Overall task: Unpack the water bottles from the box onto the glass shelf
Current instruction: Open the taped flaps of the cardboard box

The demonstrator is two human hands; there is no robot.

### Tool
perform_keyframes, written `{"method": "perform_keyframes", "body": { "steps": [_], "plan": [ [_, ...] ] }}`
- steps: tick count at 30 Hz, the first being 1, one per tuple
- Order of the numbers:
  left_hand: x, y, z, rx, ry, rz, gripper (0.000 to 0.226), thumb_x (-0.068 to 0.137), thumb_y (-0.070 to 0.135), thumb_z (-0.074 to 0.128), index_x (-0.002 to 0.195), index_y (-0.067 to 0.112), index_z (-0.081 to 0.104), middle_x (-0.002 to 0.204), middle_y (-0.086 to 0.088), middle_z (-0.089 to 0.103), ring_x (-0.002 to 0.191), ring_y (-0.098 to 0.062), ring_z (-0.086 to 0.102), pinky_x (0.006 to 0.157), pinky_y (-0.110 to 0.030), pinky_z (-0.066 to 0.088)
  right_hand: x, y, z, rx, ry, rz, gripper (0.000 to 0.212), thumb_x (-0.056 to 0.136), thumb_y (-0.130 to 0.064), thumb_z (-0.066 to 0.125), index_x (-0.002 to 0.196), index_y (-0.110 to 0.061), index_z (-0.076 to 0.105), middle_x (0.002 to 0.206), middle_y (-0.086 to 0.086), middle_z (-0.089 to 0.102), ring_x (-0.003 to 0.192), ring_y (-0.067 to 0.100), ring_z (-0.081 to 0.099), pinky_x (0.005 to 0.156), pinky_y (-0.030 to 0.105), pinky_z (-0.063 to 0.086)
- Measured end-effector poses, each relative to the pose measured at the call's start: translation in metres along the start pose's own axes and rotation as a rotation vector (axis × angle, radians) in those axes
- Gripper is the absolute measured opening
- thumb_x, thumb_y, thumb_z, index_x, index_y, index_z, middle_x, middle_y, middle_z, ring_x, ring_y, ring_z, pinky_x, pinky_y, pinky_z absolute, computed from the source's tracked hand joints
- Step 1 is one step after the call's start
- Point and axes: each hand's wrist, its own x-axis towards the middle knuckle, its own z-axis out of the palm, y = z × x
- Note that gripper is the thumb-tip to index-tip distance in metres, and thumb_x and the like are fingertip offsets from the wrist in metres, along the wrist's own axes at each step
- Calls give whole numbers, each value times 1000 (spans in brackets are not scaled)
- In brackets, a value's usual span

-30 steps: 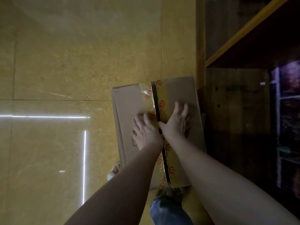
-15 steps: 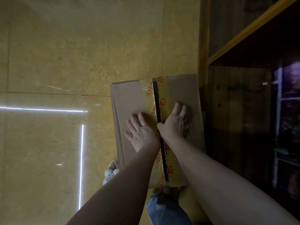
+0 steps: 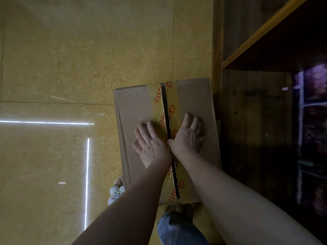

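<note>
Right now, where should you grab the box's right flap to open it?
Probably at the flap's inner edge along the dark middle gap, coming from above. The tape looks already split there, so fingers can hook under. The right hand lies flat beside it.

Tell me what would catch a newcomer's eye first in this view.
The cardboard box on the yellow tiled floor, its two top flaps parted along a dark slit through the printed tape. The left hand and right hand lie flat on the flaps either side of that slit. A dark wooden shelf unit stands right of the box.
</note>
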Motion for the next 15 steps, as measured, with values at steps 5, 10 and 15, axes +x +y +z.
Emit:
{"method": "perform_keyframes", "body": {
  "steps": [5, 10, 15],
  "plan": [
    [-10, 7, -9, -10, -11, -8, 78, 98, 38, 36, 149, 15, -19, 158, -9, -16, 147, -27, -11, 118, -47, 5, -11, -5, -8, 75, -10, 42, 93, 86, -26, 63, 151, -17, -4, 158, 8, -6, 146, 28, 0, 114, 50, 17],
    [-26, 12, -30, -160, -21, -37, 88, 93, 33, 51, 149, 17, -15, 159, -6, -8, 147, -29, -1, 116, -48, 16, -22, -8, -31, 138, -14, 85, 89, 87, -12, 59, 151, -15, -3, 159, 9, -1, 146, 30, 7, 114, 49, 24],
    [-28, 6, -54, -386, -75, -205, 85, 88, 12, 55, 150, 18, -3, 154, -13, 13, 141, -35, 23, 111, -46, 29, -29, 5, -40, 81, -15, 192, 67, 97, -24, 46, 150, -13, 7, 150, 18, 28, 130, 33, 40, 99, 42, 41]
  ]
}}
